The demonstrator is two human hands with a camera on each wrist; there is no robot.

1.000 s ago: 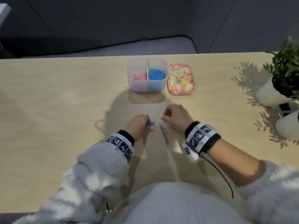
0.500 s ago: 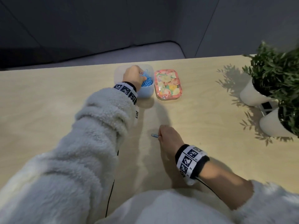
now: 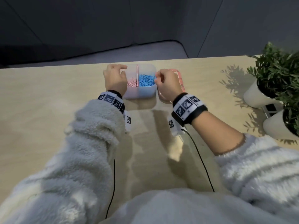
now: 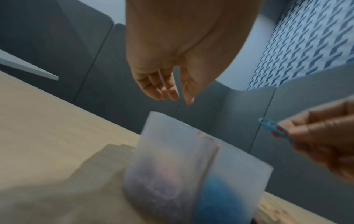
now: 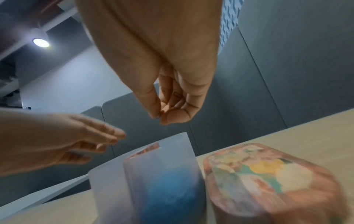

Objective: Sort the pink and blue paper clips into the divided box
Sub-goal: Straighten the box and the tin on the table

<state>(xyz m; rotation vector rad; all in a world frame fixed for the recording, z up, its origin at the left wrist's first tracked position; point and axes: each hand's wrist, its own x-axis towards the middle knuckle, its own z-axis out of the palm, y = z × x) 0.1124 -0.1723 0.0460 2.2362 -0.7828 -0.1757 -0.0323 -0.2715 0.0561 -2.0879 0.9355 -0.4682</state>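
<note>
The translucent divided box (image 3: 140,94) stands at the far middle of the table, with pink paper clips (image 3: 131,82) in its left half and blue paper clips (image 3: 146,80) in its right half. My left hand (image 3: 120,70) hovers over the pink side with fingers relaxed and nothing in them (image 4: 166,92). At the box's right rim my right hand (image 3: 156,79) pinches a blue paper clip (image 4: 272,128) between thumb and forefinger, just above the blue side. In the right wrist view the pinching fingertips (image 5: 155,116) hide the clip.
A floral lid (image 3: 180,78) lies right of the box, partly under my right hand. Two potted plants in white pots (image 3: 258,96) (image 3: 278,126) stand at the table's right edge. Thin black cables (image 3: 200,159) hang from both wrists.
My right hand rose from the table near me to the box's right rim, carrying a blue clip. My left hand shifted from the blue side to the pink side and now holds nothing.
</note>
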